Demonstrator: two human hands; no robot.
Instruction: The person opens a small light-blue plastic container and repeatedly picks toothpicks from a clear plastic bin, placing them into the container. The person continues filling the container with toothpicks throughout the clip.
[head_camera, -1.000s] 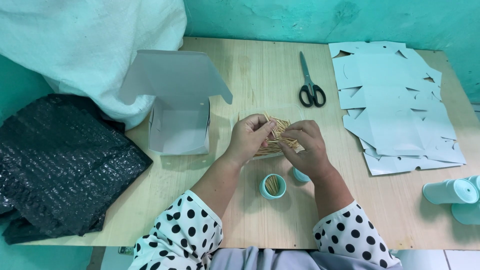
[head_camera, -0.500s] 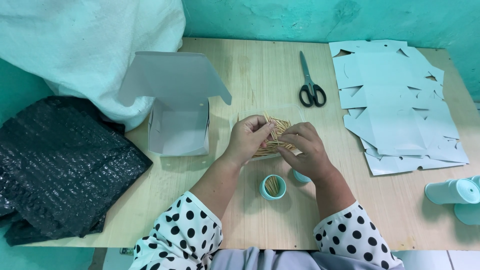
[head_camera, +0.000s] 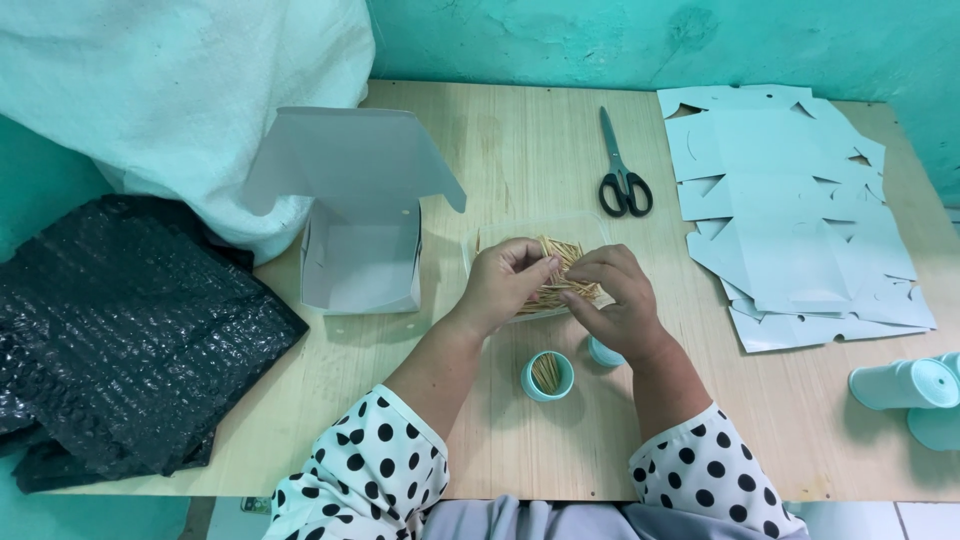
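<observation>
Since the earlier frames very little has shifted: our two hands have stayed bunched over the same heap of thin pale wooden toothpicks (head_camera: 556, 272), only the fingers regrouping a little, and everything else on the tabletop lies where it lay. The toothpicks sit in a shallow clear plastic tray (head_camera: 592, 234) near the middle of the tabletop. Our left hand (head_camera: 505, 284) curls over the pile from the left, fingertips pinching a small tuft of sticks; our right hand (head_camera: 612, 295) meets it from the right, thumb and forefinger closed on the same bundle, both wrists low and the forearms converging from the near edge. As for progress, we judge the work partly done: the small round teal plastic tube (head_camera: 548, 376) standing upright just nearer the near edge already shows some toothpicks inside, but it does not look full. A matching little teal cap (head_camera: 603, 352) lies just beside it, half under our right wrist, so the tube is not yet closed. The open white cardboard box (head_camera: 360, 262) toward the left is empty, the stack of flat unfolded white carton blanks (head_camera: 800, 215) at the right edge is unfolded, and more teal tubes (head_camera: 905, 384) lie at the near right corner. Black-handled scissors (head_camera: 622, 175) rest toward the far edge.
</observation>
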